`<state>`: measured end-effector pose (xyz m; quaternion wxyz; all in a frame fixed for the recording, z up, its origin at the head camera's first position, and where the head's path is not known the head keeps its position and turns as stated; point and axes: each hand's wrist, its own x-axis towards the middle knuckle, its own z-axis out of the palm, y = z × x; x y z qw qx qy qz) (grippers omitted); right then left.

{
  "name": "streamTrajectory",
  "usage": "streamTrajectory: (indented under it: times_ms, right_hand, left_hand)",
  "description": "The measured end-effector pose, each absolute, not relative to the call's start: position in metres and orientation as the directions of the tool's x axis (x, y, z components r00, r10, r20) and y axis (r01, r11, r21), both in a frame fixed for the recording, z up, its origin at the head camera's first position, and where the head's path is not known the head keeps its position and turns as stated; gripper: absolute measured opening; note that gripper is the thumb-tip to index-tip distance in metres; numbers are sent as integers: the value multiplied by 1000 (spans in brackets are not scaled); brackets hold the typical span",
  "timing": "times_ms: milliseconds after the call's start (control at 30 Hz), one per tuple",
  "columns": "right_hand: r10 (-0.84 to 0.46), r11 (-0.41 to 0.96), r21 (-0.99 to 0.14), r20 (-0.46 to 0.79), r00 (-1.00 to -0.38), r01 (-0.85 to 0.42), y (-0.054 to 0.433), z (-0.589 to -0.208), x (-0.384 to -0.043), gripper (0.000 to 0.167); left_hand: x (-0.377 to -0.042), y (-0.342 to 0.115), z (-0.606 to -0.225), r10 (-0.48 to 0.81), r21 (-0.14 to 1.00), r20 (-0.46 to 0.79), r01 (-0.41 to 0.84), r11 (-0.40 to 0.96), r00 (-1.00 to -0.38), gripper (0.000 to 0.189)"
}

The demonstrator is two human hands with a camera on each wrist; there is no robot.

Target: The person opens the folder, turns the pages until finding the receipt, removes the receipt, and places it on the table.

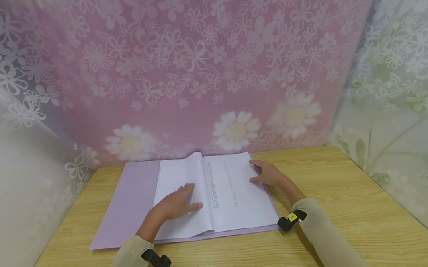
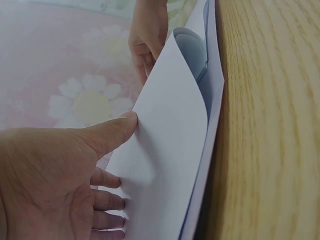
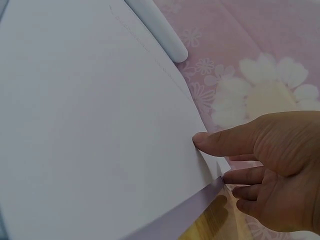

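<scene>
A purple folder point(image 1: 131, 201) lies spread on the table, holding white sheets. The left page point(image 1: 178, 175) bulges into a curved fold beside the middle. My left hand point(image 1: 174, 205) rests over this page with fingers and thumb spread; in the left wrist view its fingertips touch the paper. The right page point(image 1: 244, 212) carries columns of small print. My right hand point(image 1: 269, 174) is at that page's far outer corner. In the right wrist view its thumb point(image 3: 215, 144) touches the sheet near the edge, while the other fingers meet the corner, apart from the thumb.
The wooden table point(image 1: 320, 184) extends on both sides of the folder. Directly behind it stands a pink flowered backdrop point(image 1: 183, 91), close to the folder's far edge. Pale flowered panels border the left and right sides. Each wrist wears a small black camera point(image 1: 156, 260).
</scene>
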<state>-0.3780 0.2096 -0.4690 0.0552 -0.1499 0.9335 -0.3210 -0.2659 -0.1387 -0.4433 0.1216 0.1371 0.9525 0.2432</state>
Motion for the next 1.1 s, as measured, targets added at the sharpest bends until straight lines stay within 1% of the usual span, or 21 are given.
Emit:
streamTrajectory:
  times_ms: [267, 367, 567, 733, 833, 967, 1100]
  right_hand:
    - [-322, 744, -615, 13, -947, -261, 207, -466, -380, 73]
    - [-322, 732, -631, 12, -947, -257, 207, -464, -382, 74]
    - [-346, 716, -646, 1, -938, -265, 205, -463, -388, 82]
    - [-343, 745, -610, -2, -939, -271, 200, -465, -403, 90]
    - [-327, 758, -602, -18, -945, -250, 199, -465, -410, 93]
    - [-298, 760, -618, -55, -953, -202, 198, -466, -416, 95]
    - [-296, 740, -645, -57, -953, -192, 196, -465, -417, 93]
  left_hand:
    - [-266, -140, -441, 316, 500, -162, 199, 843, -935, 87]
    - [-267, -141, -442, 314, 505, -161, 195, 841, -936, 87]
    - [-267, -141, -444, 318, 510, -168, 193, 838, -933, 87]
    - [-268, -140, -441, 320, 494, -162, 204, 845, -933, 86]
    - [-269, -140, -441, 316, 497, -161, 200, 845, -935, 87]
    - [-268, -141, -442, 315, 502, -164, 196, 843, -935, 87]
    - [-267, -142, -443, 312, 499, -167, 193, 845, -935, 87]
